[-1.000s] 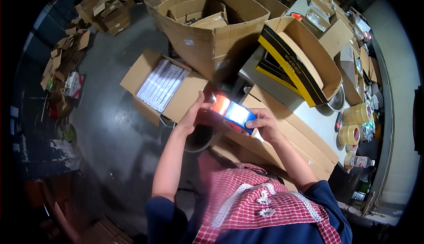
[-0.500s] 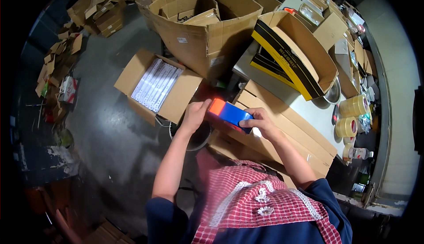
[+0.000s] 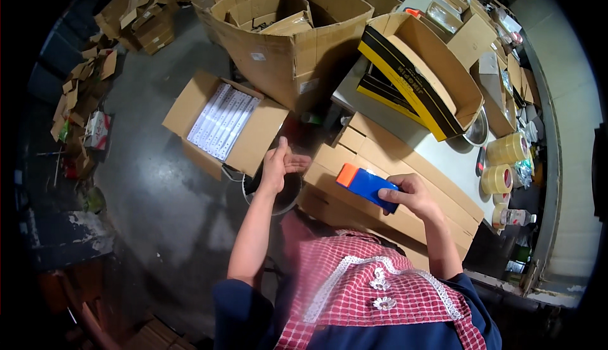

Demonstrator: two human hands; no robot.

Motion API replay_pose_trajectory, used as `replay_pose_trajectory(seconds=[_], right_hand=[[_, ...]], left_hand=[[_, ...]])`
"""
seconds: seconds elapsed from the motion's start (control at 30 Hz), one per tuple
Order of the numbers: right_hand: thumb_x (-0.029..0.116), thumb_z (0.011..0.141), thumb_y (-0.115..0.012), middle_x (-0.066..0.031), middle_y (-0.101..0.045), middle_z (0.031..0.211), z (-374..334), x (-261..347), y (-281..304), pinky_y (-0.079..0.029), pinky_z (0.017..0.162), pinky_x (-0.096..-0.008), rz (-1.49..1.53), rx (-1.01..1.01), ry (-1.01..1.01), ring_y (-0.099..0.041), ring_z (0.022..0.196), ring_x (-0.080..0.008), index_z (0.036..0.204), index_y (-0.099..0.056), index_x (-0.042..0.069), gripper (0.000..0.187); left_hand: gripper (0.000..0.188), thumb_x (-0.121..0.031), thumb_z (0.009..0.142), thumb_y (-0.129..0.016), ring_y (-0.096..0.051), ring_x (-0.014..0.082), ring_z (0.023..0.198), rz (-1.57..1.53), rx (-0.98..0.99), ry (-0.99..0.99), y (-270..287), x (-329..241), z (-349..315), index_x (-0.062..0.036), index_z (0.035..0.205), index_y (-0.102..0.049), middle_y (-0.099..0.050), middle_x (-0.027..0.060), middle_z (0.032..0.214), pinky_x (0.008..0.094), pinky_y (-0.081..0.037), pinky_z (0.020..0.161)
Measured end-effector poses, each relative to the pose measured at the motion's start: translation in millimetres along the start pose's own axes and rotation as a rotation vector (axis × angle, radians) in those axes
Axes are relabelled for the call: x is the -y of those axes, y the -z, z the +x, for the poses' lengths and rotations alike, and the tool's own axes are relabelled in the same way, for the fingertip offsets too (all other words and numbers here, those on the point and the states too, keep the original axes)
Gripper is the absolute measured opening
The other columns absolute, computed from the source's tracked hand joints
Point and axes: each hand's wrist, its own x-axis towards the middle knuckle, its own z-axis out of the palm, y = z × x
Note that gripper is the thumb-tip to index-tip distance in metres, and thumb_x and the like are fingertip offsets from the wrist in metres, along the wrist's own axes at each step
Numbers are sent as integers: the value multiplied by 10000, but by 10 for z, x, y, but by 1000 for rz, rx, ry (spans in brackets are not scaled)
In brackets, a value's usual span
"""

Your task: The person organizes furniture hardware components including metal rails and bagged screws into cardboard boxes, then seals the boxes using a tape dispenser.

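Observation:
My right hand (image 3: 410, 195) grips a blue block-shaped tool with an orange end (image 3: 372, 188), its exact kind unclear. The thumb lies on top and the orange end points left. Beneath it are flat brown cardboard sheets (image 3: 418, 182). My left hand (image 3: 280, 168) is empty, fingers stretched out and apart, near the flap of an open carton (image 3: 258, 142). White, flat packs (image 3: 223, 122) stand in a row inside that carton. Under the left hand, a round bin (image 3: 285, 203) is partly hidden.
A large brown carton (image 3: 272, 56) stands beyond. On the white table (image 3: 405, 131) lie a black and yellow box (image 3: 418, 81), a metal bowl (image 3: 476, 130) and clear tape rolls (image 3: 506, 150). Cardboard scraps (image 3: 136, 21) litter the floor at the far left.
My right hand has drawn the blue and orange tool toward the right and nearer to me. My left hand has come away from its orange end and opened.

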Motion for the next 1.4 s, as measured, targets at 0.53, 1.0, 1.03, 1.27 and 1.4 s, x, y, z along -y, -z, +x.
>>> replay_pose_trajectory(seconds=[0.53, 1.0, 1.03, 1.27, 1.4], right_hand=[[332, 933, -748, -79, -699, 738, 194, 239, -82, -535, 626, -278, -149, -48, -32, -692, 657, -149, 904, -706, -29, 364], [306, 942, -742, -70, -688, 738, 252, -125, -46, -527, 662, -293, -285, -129, -12, -675, 696, -142, 908, -703, -37, 347], [306, 942, -742, -70, -688, 738, 247, -155, -40, -527, 662, -293, -286, -130, -13, -675, 696, -142, 908, -703, -37, 347], [352, 933, -742, -95, -675, 747, 200, -246, -59, -503, 686, -332, -267, -216, 0, -618, 713, -149, 978, -721, -30, 385], [386, 931, -745, -100, -688, 777, 172, -217, -25, -512, 708, -345, -244, -195, -7, -630, 724, -159, 1035, -722, -34, 433]], left_hand=[[265, -276, 992, -668, -745, 233, 853, 20, -22, 34, 2, 23, 13, -14, 1030, -665, -747, 160, 959, 332, -597, 765], [505, -466, 950, -677, -660, 201, 725, 958, -91, 10, 199, 474, 201, 8, 776, -683, -702, 77, 748, 352, -488, 672], [584, -557, 929, -669, -706, 287, 756, 1301, -140, 51, 174, 377, 166, 11, 798, -694, -723, 125, 764, 402, -521, 704], [321, -241, 1088, -501, -696, 173, 825, 419, -172, -147, 234, 191, -88, 17, 1064, -690, -754, 70, 954, 358, -565, 798], [488, -385, 1072, -505, -696, 300, 1057, 1015, 142, 75, -478, -332, -278, 44, 1258, -643, -751, 124, 1112, 325, -512, 940]])
